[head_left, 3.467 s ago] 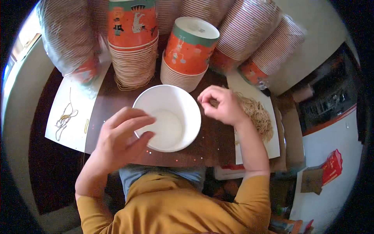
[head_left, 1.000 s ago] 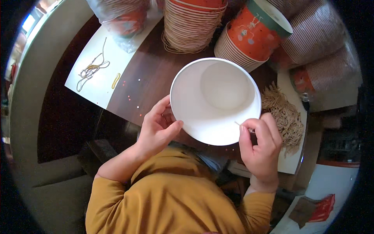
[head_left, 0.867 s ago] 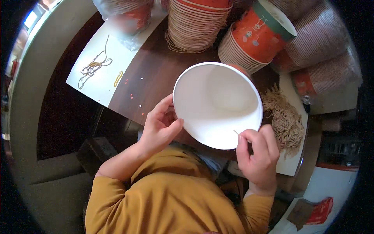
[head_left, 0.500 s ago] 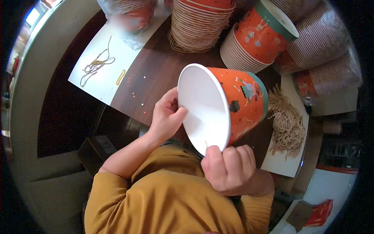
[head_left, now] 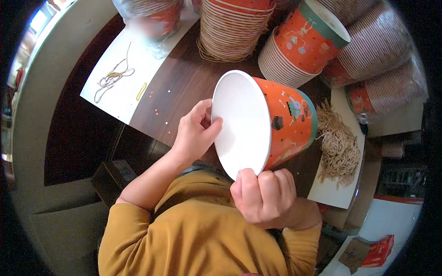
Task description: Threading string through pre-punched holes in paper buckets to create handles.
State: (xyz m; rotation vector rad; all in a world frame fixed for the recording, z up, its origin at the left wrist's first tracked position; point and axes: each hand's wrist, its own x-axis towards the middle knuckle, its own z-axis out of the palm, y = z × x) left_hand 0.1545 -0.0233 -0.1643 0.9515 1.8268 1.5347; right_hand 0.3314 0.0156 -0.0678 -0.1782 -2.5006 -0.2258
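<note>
While a tangled cord (head_left: 110, 79) and a small yellow loop (head_left: 141, 92) lie on a white sheet (head_left: 120, 105) at the far left, a plastic-wrapped stack (head_left: 159, 20) stands behind them, and tiny red and white dots are scattered on the dark tabletop (head_left: 182, 76). Next comes the left hand (head_left: 195, 133), clasping the bucket's rim between a thumb laid inside the mouth and fingers behind the wall. A tall upright stack of containers (head_left: 237, 32) rises beyond. The orange paper bucket (head_left: 287, 122) is held tilted at the table's near edge, its white mouth leftward and green base to the right. At its lowest rim, the right hand (head_left: 264, 195) has its fingers curled and bunched together; what the tips pinch cannot be told. Farther right are an upside-down stack (head_left: 304, 46), a heap of beige strings (head_left: 339, 147) and more wrapped stacks (head_left: 382, 43).
</note>
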